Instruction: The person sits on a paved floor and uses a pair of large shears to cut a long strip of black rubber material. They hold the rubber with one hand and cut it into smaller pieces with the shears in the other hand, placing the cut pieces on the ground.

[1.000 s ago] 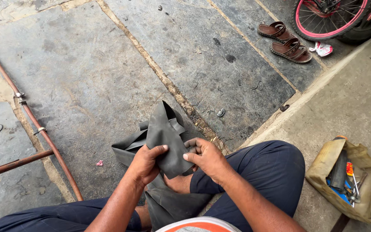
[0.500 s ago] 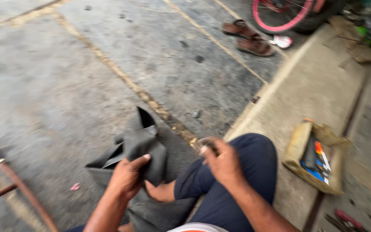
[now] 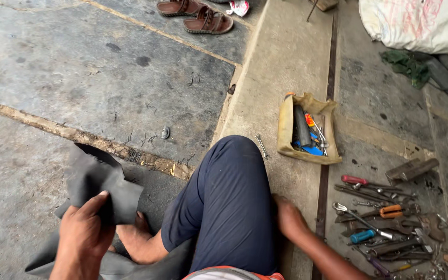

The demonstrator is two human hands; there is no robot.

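Nearest the camera, left hand [image 3: 82, 236] is clamped on the folded black rubber inner tube [image 3: 99, 184], thumb over its near fold; tube sits low left, partly draped under the bent knee in dark blue trousers [image 3: 227, 207]. Bare foot [image 3: 136, 241] just beside the tube.

Changed since a second ago: both hands were on the tube, now the right hand [image 3: 289, 218] is off it and planted on the concrete step [image 3: 281, 78] right of the knee. Whether its fingers are curled around anything: cannot tell, knee hides part of it. Reads as one-handed hold while the right goes toward the tools.

Right of that hand, near: loose tool spread [image 3: 385, 223] on the ground — screwdrivers, pliers, spanners, tightly packed. Small spanner [image 3: 262, 145] lies alone by the knee. Further out, open tool pouch [image 3: 307, 129] on the step's right side.

Room: stone slabs [image 3: 79, 67] left and far-left are bare apart from bits of debris, lots of space. Right side is cluttered.

Far: pair of brown sandals [image 3: 198, 15] at top, white sack [image 3: 416, 21] top right.
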